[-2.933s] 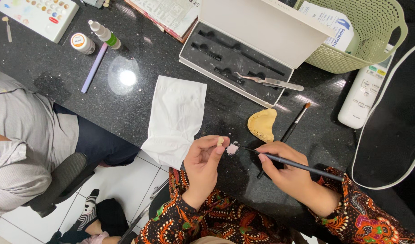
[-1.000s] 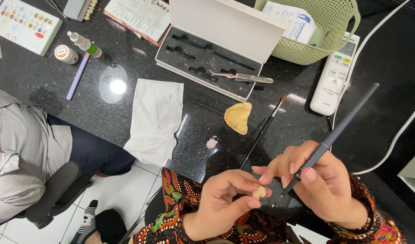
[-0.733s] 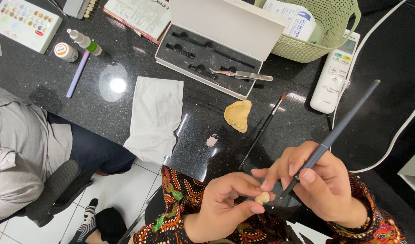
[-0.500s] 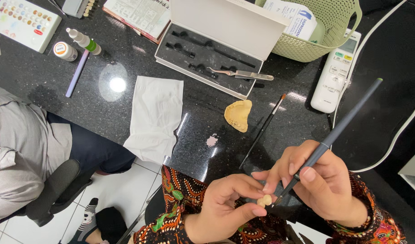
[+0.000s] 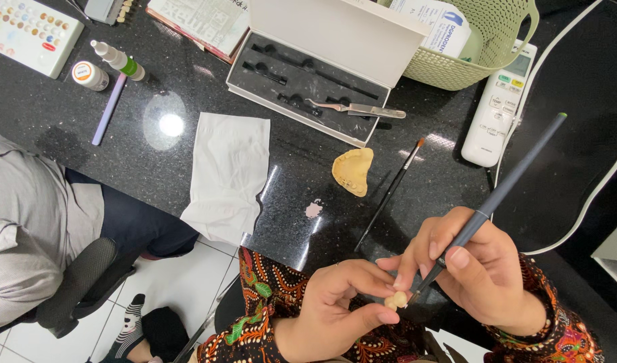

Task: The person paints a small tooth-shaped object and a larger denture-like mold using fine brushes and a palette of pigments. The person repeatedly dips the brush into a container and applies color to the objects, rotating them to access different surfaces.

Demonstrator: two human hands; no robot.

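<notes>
My left hand [image 5: 335, 306] pinches a small cream tooth-shaped piece [image 5: 396, 300] between thumb and fingertips, low in the view near the counter's edge. My right hand [image 5: 480, 269] grips a long dark-handled brush [image 5: 496, 198] like a pen, its tip touching the cream piece. On the black counter above my hands lie a yellow dental cast [image 5: 353, 171], a second thin brush [image 5: 389, 195] and a small pink blob [image 5: 313, 210].
A white paper towel [image 5: 229, 171] hangs over the counter's edge. An open white case [image 5: 322, 67] holds a metal tool. A green basket [image 5: 470, 47], a white remote [image 5: 500, 111], small bottles [image 5: 113, 59], a purple stick [image 5: 108, 109] and a colour palette [image 5: 26, 33] lie around. A seated person [image 5: 39, 222] is at left.
Both hands came back from the counter towards me, the pink blob staying behind. Over the last second the hands hold nearly still, with the brush tip staying on the cream piece.
</notes>
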